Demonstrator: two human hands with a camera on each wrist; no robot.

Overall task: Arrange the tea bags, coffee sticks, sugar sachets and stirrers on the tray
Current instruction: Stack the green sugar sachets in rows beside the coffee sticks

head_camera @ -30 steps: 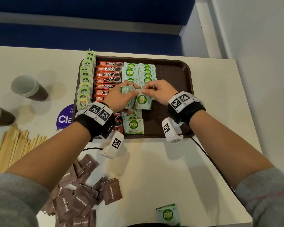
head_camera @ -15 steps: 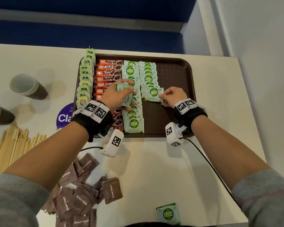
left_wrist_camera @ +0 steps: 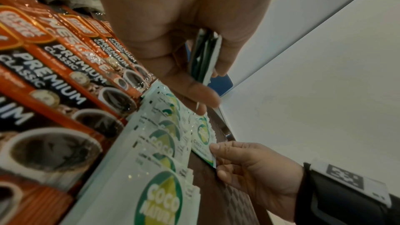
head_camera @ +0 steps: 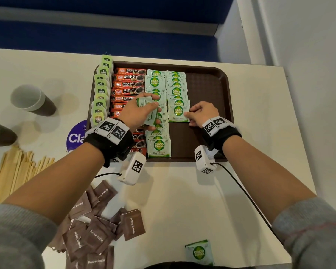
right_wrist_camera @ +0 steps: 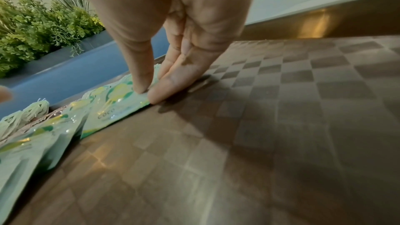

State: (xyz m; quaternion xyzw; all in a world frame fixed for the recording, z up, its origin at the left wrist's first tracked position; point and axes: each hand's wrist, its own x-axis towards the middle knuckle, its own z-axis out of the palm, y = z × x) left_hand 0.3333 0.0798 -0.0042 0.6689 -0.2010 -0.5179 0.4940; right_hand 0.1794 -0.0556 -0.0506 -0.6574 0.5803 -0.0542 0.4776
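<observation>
Hands noted first: left hand (head_camera: 138, 113), at frame centre in the head view, is curled round a small stack of green coco sugar sachets (left_wrist_camera: 205, 57), held edge-on between thumb and fingers above the first sachet column. Right hand (head_camera: 201, 113) pinches the right edge of the front sachet (head_camera: 178, 113) of the second column, thumb and fingertips (right_wrist_camera: 160, 93) pressed onto it against the brown tray (head_camera: 208, 90).

Step in hand, as judged: second coco sugar column is being laid, overlapped toward the lower frame. Tea bags (head_camera: 101, 94) and coffee sticks (head_camera: 128, 84) are already ranked along the tray's left part.

Outstanding: brown sugar sachets (head_camera: 97, 233) heaped at lower left on the tabletop (head_camera: 182, 200), one stray green sachet (head_camera: 199, 252) at the bottom edge, wooden stirrers (head_camera: 16, 171) at far left.

Next move, as judged: one sachet to be peeled from the held stack and lapped below the front one, edges kept square.
</observation>
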